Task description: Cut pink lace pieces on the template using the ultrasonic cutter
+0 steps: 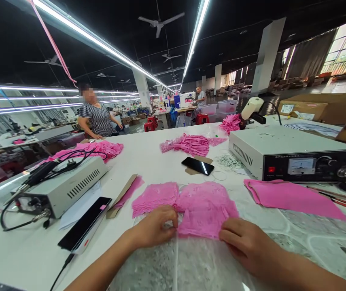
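Holding a pink lace fabric piece (207,206) at both sides

From my distant seat I see the cloth spread flat on the marbled near part of the counter (144,159), in front of me and between the two hands. My left hand (157,226) is nearly closed, thumb and forefinger curled into a small ring with their tips pinched at the cloth's lower left edge. My right hand (245,242) has its fingers bent together over the lower right corner, gripping it; its thumb is mostly hidden from me.

Just left of the piece, touching it, I have a layered stack of pink fabric (156,196). Beyond lies a black smartphone (197,165) on cardboard, beside a tangle of pale green bands (230,161). A grey metal control box (300,145) with a dial meter stands to my right, folded pink fabric (294,198) before it. Across the counter, a person in a striped top (98,117) stands at the left.
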A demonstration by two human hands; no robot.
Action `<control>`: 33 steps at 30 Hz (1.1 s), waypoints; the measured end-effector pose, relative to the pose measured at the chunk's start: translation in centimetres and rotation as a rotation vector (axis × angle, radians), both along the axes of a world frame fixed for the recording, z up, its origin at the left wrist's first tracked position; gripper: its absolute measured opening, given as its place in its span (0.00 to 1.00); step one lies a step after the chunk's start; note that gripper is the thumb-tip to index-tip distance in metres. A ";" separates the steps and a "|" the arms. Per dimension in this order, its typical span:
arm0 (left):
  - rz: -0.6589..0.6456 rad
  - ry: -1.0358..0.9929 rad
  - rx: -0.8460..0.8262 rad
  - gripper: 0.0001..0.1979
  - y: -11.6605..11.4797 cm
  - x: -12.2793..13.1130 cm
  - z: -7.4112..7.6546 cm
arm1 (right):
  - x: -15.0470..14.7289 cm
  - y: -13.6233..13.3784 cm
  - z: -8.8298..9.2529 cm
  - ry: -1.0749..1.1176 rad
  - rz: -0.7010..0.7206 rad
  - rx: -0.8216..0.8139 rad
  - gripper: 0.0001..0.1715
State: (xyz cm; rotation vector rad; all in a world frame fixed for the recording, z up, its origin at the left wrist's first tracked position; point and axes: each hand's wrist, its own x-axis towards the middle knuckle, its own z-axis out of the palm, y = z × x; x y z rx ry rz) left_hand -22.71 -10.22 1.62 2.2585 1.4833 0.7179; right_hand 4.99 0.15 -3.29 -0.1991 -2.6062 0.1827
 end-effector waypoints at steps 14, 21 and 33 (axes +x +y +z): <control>0.134 -0.093 0.024 0.11 -0.5 0.9 -0.5 | 0.8 0.8 2.9 0.042 -0.074 -0.424 0.11; 0.129 -0.110 0.110 0.11 -0.1 1.7 0.7 | 2.3 0.3 3.8 0.191 0.006 -0.237 0.12; -0.098 0.136 0.219 0.19 -6.4 4.0 -0.4 | -0.2 -0.4 2.8 -0.125 -0.018 -0.492 0.16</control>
